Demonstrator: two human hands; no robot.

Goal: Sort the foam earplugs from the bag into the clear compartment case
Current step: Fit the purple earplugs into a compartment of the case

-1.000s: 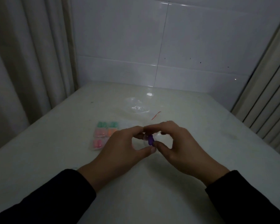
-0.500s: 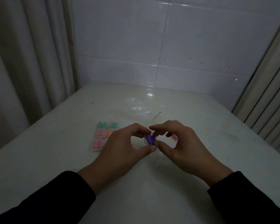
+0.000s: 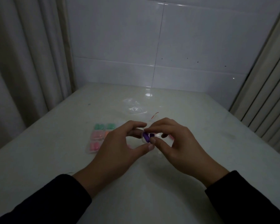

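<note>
Purple foam earplugs [image 3: 146,137] sit inside a small clear wrapper held between both hands above the table. My left hand [image 3: 118,147] pinches the wrapper from the left with thumb and forefinger. My right hand [image 3: 176,143] pinches it from the right. Behind my left hand lies the clear compartment case [image 3: 100,136], with green earplugs [image 3: 104,126] in its far cells and pink ones [image 3: 96,135] nearer; my hand hides its right part. A pink earplug [image 3: 171,137] shows past my right fingers.
A crumpled clear plastic bag [image 3: 134,107] lies farther back on the white table [image 3: 136,191], with a thin red strip [image 3: 155,115] beside it. A tiled wall stands behind. Curtains hang at the left and right.
My right fingers have shifted on the wrapper, and two purple earplugs show where one purple lump showed before. Both hands stay over the same spot.
</note>
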